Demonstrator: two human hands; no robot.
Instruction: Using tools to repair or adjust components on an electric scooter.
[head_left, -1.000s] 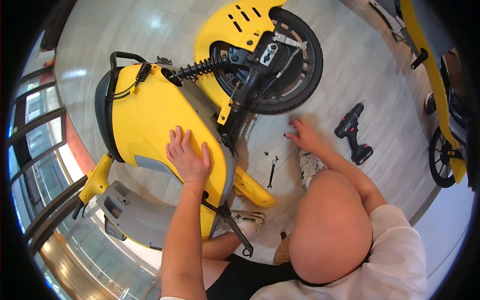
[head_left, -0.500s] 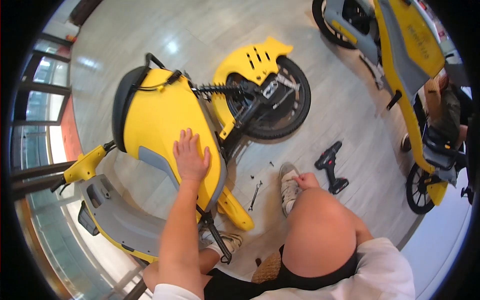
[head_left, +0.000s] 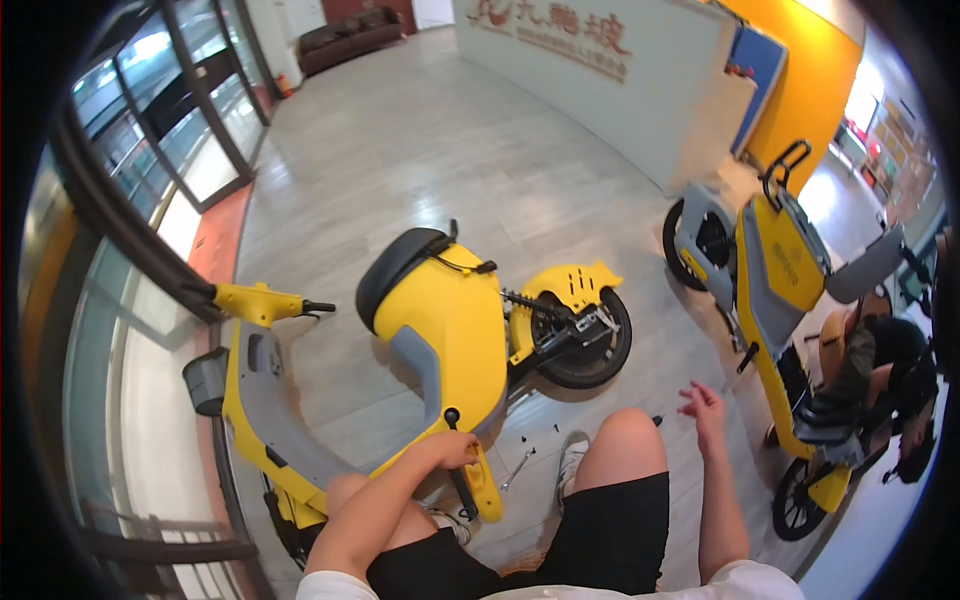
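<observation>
A yellow and grey scooter [head_left: 455, 330] lies on its side on the floor in front of me. My left hand [head_left: 452, 450] is at its near edge, with fingers curled over the middle of a black kickstand bar [head_left: 462, 492] beside a long yellow arm [head_left: 486, 490]. Raised off to the right, my right hand [head_left: 706, 410] is empty with its fingers apart. Past the hands is the scooter's rear wheel [head_left: 600, 365], under a slotted yellow fender [head_left: 570, 285]. A wrench [head_left: 518, 468] lies on the floor between scooter and shoe.
Small bolts [head_left: 524, 439] lie near the wrench. Only a dark tip of the drill [head_left: 657, 420] shows past my knee. On the right stands a second yellow scooter [head_left: 785, 260], with another person [head_left: 875, 360] beside it. Glass doors [head_left: 160, 110] line the left; a counter [head_left: 600, 90] is at the back.
My left hand has left the yellow body panel and come down to the kickstand bar. My right hand has lifted from by my shoe and moved right. The view has tipped up, showing more room.
</observation>
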